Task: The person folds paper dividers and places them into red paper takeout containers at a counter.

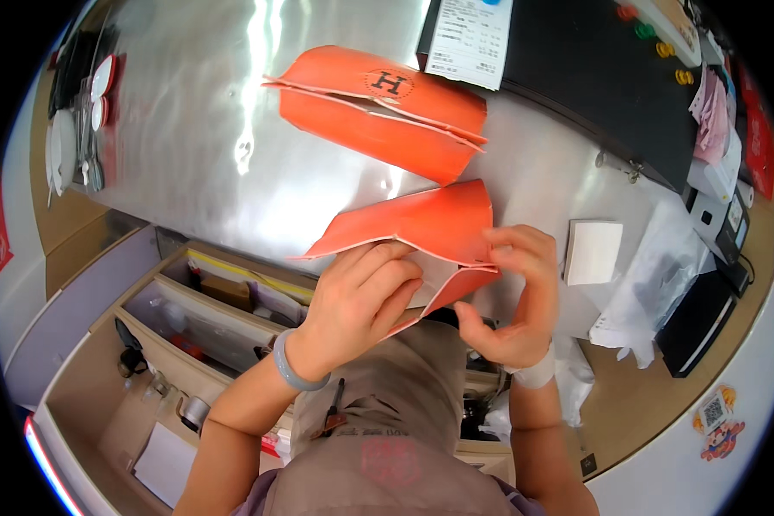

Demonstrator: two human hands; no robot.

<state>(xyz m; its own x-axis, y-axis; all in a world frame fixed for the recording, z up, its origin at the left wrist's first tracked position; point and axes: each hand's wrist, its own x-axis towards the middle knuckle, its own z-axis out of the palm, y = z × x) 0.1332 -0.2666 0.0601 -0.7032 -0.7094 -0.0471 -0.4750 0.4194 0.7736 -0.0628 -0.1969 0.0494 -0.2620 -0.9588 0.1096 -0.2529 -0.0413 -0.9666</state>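
Observation:
An orange paper carton (419, 216), pale inside and open along its top, lies at the counter's near edge before me. My left hand (367, 287), with a grey band at its wrist, has its fingers inside the opening and grips the carton; its lower side is partly hidden by that hand. At the carton's right end my right hand (519, 293) is spread, fingertips against the corner and thumb apart below. Just beyond lies a second orange carton (361, 138) with a black printed mark and a narrow gap between its top edges.
The steel counter (187, 129) bears a printed receipt (467, 42) at a black box (593, 71). To the right are a white pad (593, 251) and clear plastic bags (658, 277). Open drawers (226, 309) extend at left below the counter. Spoons (90, 155) are at far left.

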